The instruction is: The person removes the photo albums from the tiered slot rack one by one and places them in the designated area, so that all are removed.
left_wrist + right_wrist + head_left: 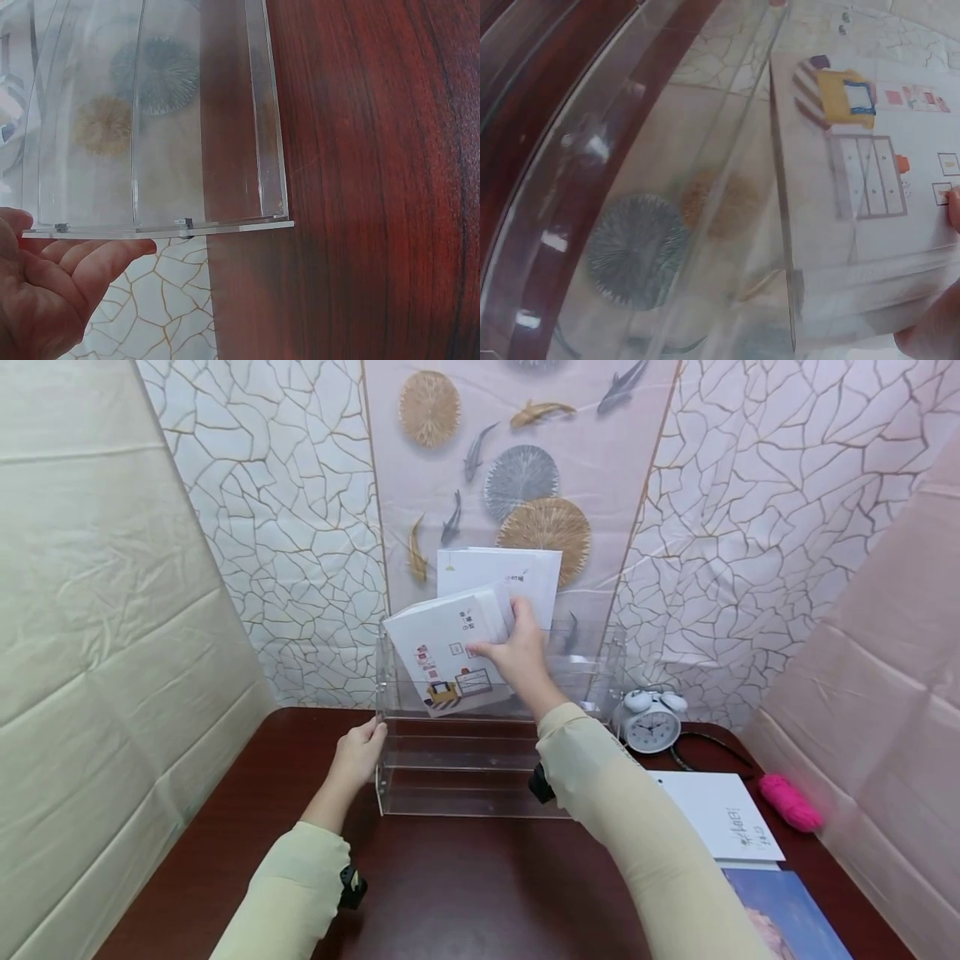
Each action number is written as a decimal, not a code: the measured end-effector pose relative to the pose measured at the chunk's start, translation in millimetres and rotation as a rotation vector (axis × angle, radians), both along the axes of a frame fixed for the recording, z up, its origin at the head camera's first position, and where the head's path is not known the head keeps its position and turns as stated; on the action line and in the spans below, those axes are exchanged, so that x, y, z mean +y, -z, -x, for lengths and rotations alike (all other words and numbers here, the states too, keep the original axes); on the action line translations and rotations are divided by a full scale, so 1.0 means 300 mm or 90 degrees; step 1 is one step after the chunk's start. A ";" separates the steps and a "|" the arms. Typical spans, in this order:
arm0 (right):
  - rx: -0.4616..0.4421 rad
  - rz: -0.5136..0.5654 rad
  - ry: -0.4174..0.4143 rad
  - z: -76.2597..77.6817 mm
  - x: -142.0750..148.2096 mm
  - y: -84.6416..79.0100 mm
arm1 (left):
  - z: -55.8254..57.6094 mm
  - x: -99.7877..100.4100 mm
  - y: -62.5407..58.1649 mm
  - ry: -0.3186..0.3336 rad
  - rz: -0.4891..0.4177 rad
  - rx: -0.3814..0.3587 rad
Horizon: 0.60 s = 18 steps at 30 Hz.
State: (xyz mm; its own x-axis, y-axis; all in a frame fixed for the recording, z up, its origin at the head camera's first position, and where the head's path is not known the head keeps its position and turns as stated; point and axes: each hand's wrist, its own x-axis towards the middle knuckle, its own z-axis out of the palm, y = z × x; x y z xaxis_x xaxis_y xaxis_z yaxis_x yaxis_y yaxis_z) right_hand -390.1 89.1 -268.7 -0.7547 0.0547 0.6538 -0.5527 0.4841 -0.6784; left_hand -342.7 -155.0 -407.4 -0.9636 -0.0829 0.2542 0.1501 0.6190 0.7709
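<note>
A clear acrylic rack (450, 781) with several tiers stands at the back of the table. My left hand (358, 756) holds its left side panel, thumb at the edge; in the left wrist view the fingers (94, 262) lie along the panel's outer face. My right hand (521, 652) grips a white illustrated notebook (450, 652) by its right side, above the upper tier. The notebook tilts left, its lower part behind the clear front. Behind it another white notebook (498, 564) stands upright, partly hidden. Printed furniture shows on the held notebook's cover (900, 232).
Right of the rack stands a white alarm clock (652, 722), with a dark cord (712, 739) beside it. Nearer on the right lie a white book (720, 814), a blue book (787, 906) and a pink yarn bundle (791, 802). Fabric walls enclose the dark red table (465, 885).
</note>
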 end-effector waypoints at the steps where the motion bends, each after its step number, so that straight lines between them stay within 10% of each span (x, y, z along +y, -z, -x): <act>1: 0.002 0.001 -0.011 0.001 -0.006 -0.005 | -0.001 0.001 -0.001 0.001 0.000 0.001; 18: 0.026 -0.032 -0.081 0.005 -0.052 -0.067 | -0.005 -0.003 -0.002 0.011 -0.012 -0.002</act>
State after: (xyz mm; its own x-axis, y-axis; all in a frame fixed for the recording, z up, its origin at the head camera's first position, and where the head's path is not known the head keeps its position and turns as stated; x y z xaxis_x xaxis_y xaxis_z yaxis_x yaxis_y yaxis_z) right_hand -391.5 73.4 -248.6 -0.7267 -0.0729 0.6831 -0.6377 0.4415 -0.6312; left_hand -341.1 -155.8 -406.8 -0.9655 -0.0717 0.2504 0.1584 0.6017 0.7828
